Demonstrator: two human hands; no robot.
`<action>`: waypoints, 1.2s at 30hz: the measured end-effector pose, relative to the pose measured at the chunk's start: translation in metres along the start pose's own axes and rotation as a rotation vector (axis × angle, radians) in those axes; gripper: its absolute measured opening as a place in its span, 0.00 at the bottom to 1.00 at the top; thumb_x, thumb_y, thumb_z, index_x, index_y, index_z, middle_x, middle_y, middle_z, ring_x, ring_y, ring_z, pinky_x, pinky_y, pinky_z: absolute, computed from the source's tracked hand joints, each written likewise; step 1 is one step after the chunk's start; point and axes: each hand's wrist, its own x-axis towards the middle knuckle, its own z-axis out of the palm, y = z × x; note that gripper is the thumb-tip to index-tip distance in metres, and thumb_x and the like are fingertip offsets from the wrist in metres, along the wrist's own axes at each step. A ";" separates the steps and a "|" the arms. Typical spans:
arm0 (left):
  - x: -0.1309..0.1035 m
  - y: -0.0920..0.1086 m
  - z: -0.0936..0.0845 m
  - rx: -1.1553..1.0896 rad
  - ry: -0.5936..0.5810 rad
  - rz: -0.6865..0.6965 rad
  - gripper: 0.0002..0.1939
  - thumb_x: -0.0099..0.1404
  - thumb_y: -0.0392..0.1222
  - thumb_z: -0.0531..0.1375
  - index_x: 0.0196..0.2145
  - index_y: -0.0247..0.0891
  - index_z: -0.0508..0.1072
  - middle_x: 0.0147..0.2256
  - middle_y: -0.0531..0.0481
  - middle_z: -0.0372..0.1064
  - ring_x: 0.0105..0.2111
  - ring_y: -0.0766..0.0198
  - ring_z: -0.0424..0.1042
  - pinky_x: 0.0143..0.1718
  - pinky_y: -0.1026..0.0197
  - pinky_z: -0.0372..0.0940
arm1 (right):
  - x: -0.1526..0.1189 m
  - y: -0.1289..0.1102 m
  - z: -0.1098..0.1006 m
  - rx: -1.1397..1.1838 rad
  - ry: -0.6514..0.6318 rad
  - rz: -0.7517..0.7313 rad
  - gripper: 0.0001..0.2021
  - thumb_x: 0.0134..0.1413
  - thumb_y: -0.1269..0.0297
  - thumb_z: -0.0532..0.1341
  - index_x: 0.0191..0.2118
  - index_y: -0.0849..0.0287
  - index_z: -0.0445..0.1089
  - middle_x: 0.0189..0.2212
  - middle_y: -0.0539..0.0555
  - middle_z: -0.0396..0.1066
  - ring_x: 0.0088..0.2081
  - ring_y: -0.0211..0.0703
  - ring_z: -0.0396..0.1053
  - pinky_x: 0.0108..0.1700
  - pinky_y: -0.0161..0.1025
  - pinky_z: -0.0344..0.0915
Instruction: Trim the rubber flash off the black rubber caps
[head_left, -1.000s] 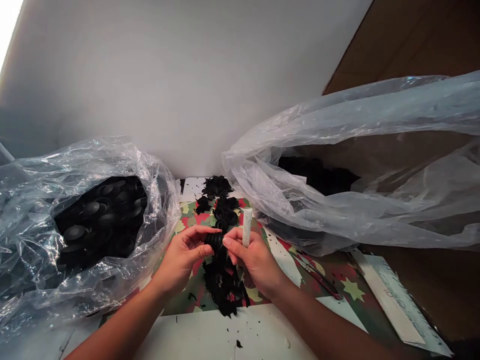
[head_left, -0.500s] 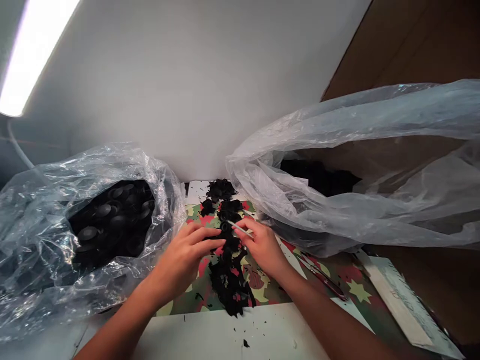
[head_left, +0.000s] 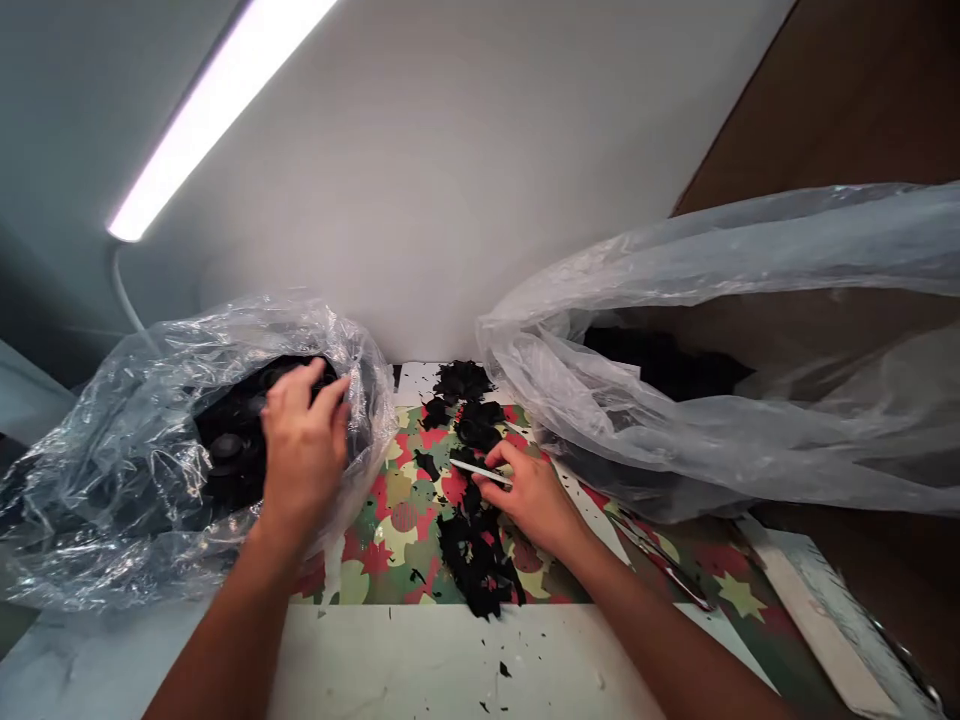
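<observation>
My left hand [head_left: 304, 440] is over the mouth of the clear plastic bag [head_left: 142, 400] on the left. Its fingers are apart and slightly blurred, just above the round black rubber-like parts [head_left: 227, 452] inside; I see nothing held in them. Between thumb and fingers of my right hand [head_left: 517, 490] is a slim white stick-like tool [head_left: 478, 470], its tip pointing left over the patterned mat [head_left: 405, 490]. Beside and below that hand lie black scraps [head_left: 480, 560] in a ragged strip. A further heap of black scraps [head_left: 463, 380] sits near the wall.
On the right, a large clear bag [head_left: 675, 450] gapes with black material [head_left: 667, 360] inside. Tweezers-like metal tools [head_left: 667, 565] lie near my right forearm, beside a whitish flat strip [head_left: 817, 620]. A lit tube lamp [head_left: 225, 100] hangs upper left. Brown cardboard [head_left: 847, 100] stands at right.
My left hand has moved left from the black scraps to the left bag's mouth. My right hand still holds the white tool over the mat. The view has shifted slightly.
</observation>
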 end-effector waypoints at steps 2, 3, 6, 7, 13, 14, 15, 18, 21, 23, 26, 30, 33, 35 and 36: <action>-0.012 0.023 0.012 -0.289 -0.263 -0.025 0.15 0.70 0.43 0.58 0.50 0.38 0.78 0.46 0.40 0.77 0.47 0.49 0.75 0.51 0.45 0.69 | -0.001 -0.002 -0.001 0.098 0.020 -0.003 0.08 0.56 0.58 0.65 0.34 0.53 0.66 0.27 0.47 0.72 0.24 0.41 0.67 0.30 0.37 0.61; -0.019 0.033 0.019 -0.430 -0.423 -0.077 0.16 0.70 0.45 0.58 0.51 0.38 0.77 0.41 0.43 0.78 0.41 0.53 0.77 0.45 0.49 0.72 | -0.002 -0.003 -0.001 0.155 0.040 -0.016 0.09 0.56 0.56 0.65 0.35 0.54 0.66 0.30 0.48 0.73 0.26 0.41 0.68 0.31 0.38 0.63; -0.039 0.052 0.038 -0.792 -0.725 -0.283 0.20 0.67 0.47 0.60 0.53 0.37 0.73 0.34 0.49 0.77 0.31 0.59 0.76 0.35 0.56 0.71 | -0.006 -0.007 0.004 0.291 0.105 -0.094 0.13 0.55 0.53 0.68 0.38 0.54 0.68 0.36 0.52 0.74 0.35 0.45 0.73 0.35 0.39 0.69; -0.044 0.055 0.043 -0.893 -0.748 -0.351 0.21 0.64 0.47 0.62 0.52 0.37 0.73 0.33 0.49 0.76 0.30 0.59 0.75 0.34 0.57 0.70 | -0.007 -0.008 0.006 0.313 0.120 -0.127 0.13 0.55 0.53 0.69 0.38 0.54 0.68 0.37 0.52 0.74 0.37 0.46 0.73 0.35 0.39 0.69; -0.053 0.054 0.054 -1.112 -0.653 -0.529 0.15 0.54 0.43 0.70 0.40 0.37 0.79 0.34 0.48 0.78 0.35 0.59 0.76 0.39 0.58 0.70 | -0.012 -0.014 0.003 0.413 0.143 -0.220 0.13 0.60 0.49 0.66 0.38 0.53 0.73 0.38 0.54 0.76 0.39 0.48 0.74 0.35 0.40 0.71; -0.052 0.054 0.054 -1.107 -0.645 -0.545 0.15 0.53 0.42 0.71 0.39 0.37 0.79 0.34 0.49 0.78 0.34 0.59 0.76 0.38 0.58 0.69 | -0.013 -0.014 0.000 0.433 0.192 -0.213 0.14 0.65 0.49 0.61 0.36 0.54 0.74 0.39 0.55 0.76 0.38 0.47 0.74 0.36 0.41 0.71; -0.052 0.054 0.053 -1.102 -0.638 -0.564 0.16 0.52 0.42 0.71 0.40 0.37 0.79 0.33 0.50 0.78 0.33 0.60 0.76 0.38 0.58 0.69 | -0.013 -0.013 -0.003 0.449 0.253 -0.203 0.18 0.69 0.49 0.55 0.35 0.54 0.75 0.41 0.56 0.76 0.39 0.47 0.74 0.37 0.42 0.71; -0.051 0.054 0.053 -1.087 -0.615 -0.616 0.17 0.50 0.41 0.73 0.39 0.38 0.80 0.28 0.54 0.75 0.30 0.62 0.74 0.34 0.60 0.68 | -0.015 -0.014 -0.012 0.441 0.381 -0.202 0.29 0.75 0.51 0.42 0.34 0.54 0.76 0.43 0.56 0.75 0.40 0.46 0.74 0.41 0.43 0.71; -0.053 0.053 0.055 -1.041 -0.590 -0.638 0.17 0.48 0.42 0.74 0.38 0.38 0.82 0.25 0.56 0.71 0.25 0.65 0.70 0.29 0.62 0.65 | -0.017 -0.017 -0.013 0.379 0.337 -0.246 0.26 0.75 0.54 0.43 0.38 0.54 0.77 0.28 0.52 0.74 0.33 0.45 0.74 0.37 0.42 0.70; -0.054 0.051 0.057 -1.009 -0.562 -0.617 0.18 0.47 0.43 0.74 0.38 0.37 0.82 0.25 0.55 0.70 0.25 0.65 0.68 0.29 0.62 0.64 | -0.019 -0.020 -0.009 0.327 0.317 -0.286 0.16 0.73 0.59 0.51 0.42 0.54 0.76 0.27 0.50 0.75 0.31 0.44 0.75 0.36 0.40 0.71; -0.055 0.050 0.057 -0.934 -0.516 -0.530 0.14 0.49 0.42 0.74 0.36 0.38 0.83 0.25 0.55 0.69 0.27 0.64 0.68 0.29 0.62 0.63 | -0.022 -0.025 0.001 0.274 0.340 -0.407 0.02 0.65 0.67 0.62 0.40 0.54 0.72 0.37 0.53 0.79 0.38 0.44 0.78 0.41 0.39 0.73; -0.055 0.048 0.056 -0.696 -0.441 -0.355 0.08 0.52 0.38 0.74 0.32 0.40 0.81 0.26 0.55 0.66 0.27 0.62 0.67 0.30 0.60 0.62 | -0.023 -0.029 0.008 0.226 0.324 -0.505 0.05 0.65 0.70 0.61 0.36 0.54 0.68 0.42 0.56 0.79 0.42 0.45 0.79 0.44 0.41 0.75; -0.056 0.047 0.054 -0.554 -0.348 -0.162 0.10 0.52 0.33 0.74 0.31 0.41 0.78 0.36 0.51 0.70 0.38 0.57 0.71 0.40 0.56 0.66 | -0.023 -0.029 0.007 0.165 0.281 -0.499 0.06 0.66 0.70 0.59 0.36 0.53 0.67 0.44 0.57 0.80 0.46 0.48 0.78 0.48 0.46 0.75; -0.056 0.045 0.054 -0.528 -0.341 -0.065 0.12 0.53 0.31 0.73 0.31 0.40 0.75 0.43 0.49 0.74 0.47 0.53 0.71 0.49 0.52 0.65 | -0.022 -0.028 0.007 0.137 0.254 -0.495 0.06 0.67 0.70 0.58 0.37 0.53 0.68 0.44 0.57 0.80 0.46 0.49 0.78 0.48 0.47 0.74; -0.056 0.044 0.055 -0.520 -0.359 -0.039 0.13 0.53 0.30 0.73 0.30 0.40 0.74 0.45 0.48 0.75 0.49 0.52 0.71 0.50 0.51 0.65 | -0.022 -0.027 0.007 0.122 0.248 -0.504 0.05 0.67 0.70 0.58 0.39 0.53 0.69 0.44 0.57 0.80 0.46 0.49 0.78 0.47 0.47 0.74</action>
